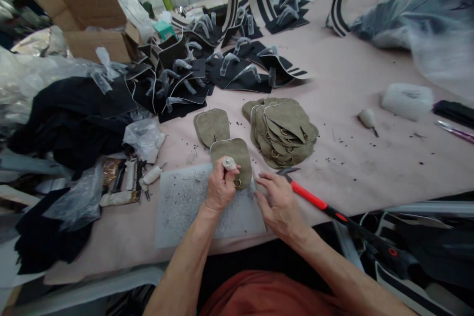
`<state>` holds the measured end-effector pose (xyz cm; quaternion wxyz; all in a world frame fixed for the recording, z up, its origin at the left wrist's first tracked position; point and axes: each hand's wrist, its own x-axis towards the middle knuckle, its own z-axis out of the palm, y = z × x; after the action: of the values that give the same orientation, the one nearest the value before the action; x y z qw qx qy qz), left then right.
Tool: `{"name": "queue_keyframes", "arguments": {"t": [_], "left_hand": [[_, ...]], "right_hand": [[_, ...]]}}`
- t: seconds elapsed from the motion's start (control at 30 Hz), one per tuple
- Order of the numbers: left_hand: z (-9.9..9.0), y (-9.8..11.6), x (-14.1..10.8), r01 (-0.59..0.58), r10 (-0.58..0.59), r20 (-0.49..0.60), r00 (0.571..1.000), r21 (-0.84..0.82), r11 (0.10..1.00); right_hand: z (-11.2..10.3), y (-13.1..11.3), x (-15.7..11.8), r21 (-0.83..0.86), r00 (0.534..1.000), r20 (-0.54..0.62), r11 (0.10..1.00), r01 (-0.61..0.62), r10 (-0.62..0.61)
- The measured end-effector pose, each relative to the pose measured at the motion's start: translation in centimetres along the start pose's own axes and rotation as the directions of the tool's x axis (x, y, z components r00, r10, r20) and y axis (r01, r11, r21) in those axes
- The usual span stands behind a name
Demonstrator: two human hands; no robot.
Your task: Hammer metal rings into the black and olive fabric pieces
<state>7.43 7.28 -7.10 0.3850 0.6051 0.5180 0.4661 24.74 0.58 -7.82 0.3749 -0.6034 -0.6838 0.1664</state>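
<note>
Green piece: the flat green piece lies on the top edge of a white board, and part of it is over the pink cloth. It has a round top, and a little gold ring is near its bottom.
Left hand: the left hand is closed around a small tool with a white wrapped handle. It is over the green piece. The tool's tip seems to be hidden by the hand, so I cannot tell if it touches.
Right hand: the right hand is open, with its fingers a bit apart. It is just beside the piece's right edge and holds nothing that I can see.
Hammer: the red and black hammer lies just past the right hand, its head near the fingers.
Green piles: a small pile is just behind the piece, and a big messy pile with gold rings is behind the right hand.
Board: dark specks dot it.
Far side: black pieces lie in a heap, some with stripes, near an open brown box.
</note>
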Motion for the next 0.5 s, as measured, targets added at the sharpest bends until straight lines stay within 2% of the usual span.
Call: {"name": "queue_keyframes", "arguments": {"t": [0.07,0.17,0.27,0.33,0.37,0.4,0.43,0.47,0.5], "left_hand": [[-0.1,-0.1,0.2,-0.02,0.021,0.041,0.999,-0.022,1.0],[-0.3,-0.3,0.3,-0.035,0.04,0.077,0.996,-0.055,0.998],[-0.2,-0.4,0.3,-0.056,0.063,0.108,0.992,-0.07,0.996],[-0.2,-0.5,0.2,-0.076,0.087,0.136,0.987,-0.081,0.994],[-0.2,-0.5,0.2,-0.082,0.094,0.143,0.985,-0.088,0.993],[-0.2,-0.6,0.1,-0.085,0.098,0.14,0.985,-0.096,0.992],[-0.3,-0.6,0.2,-0.084,0.097,0.132,0.986,-0.101,0.991],[-0.3,-0.6,0.2,-0.081,0.094,0.124,0.988,-0.106,0.991],[-0.4,-0.6,0.2,-0.076,0.09,0.116,0.989,-0.113,0.991]], "right_hand": [[-2.8,2.5,-0.4,-0.206,0.997,0.025,0.976,-0.067,0.074],[-6.6,6.1,-1.7,-0.482,0.952,0.201,0.869,-0.108,0.229],[-8.6,7.8,-2.8,-0.535,0.889,0.303,0.833,-0.139,0.343],[-9.0,7.4,-3.1,-0.468,0.847,0.328,0.851,-0.239,0.419],[-9.1,6.9,-3.2,-0.398,0.801,0.357,0.854,-0.335,0.481],[-9.1,6.3,-3.3,-0.297,0.728,0.407,0.834,-0.466,0.552],[-9.1,5.5,-3.5,-0.17,0.629,0.481,0.769,-0.617,0.611],[-9.1,4.8,-3.8,-0.028,0.527,0.563,0.653,-0.757,0.636],[-9.0,4.0,-4.2,0.1,0.44,0.64,0.5,-0.86,0.63]]}}
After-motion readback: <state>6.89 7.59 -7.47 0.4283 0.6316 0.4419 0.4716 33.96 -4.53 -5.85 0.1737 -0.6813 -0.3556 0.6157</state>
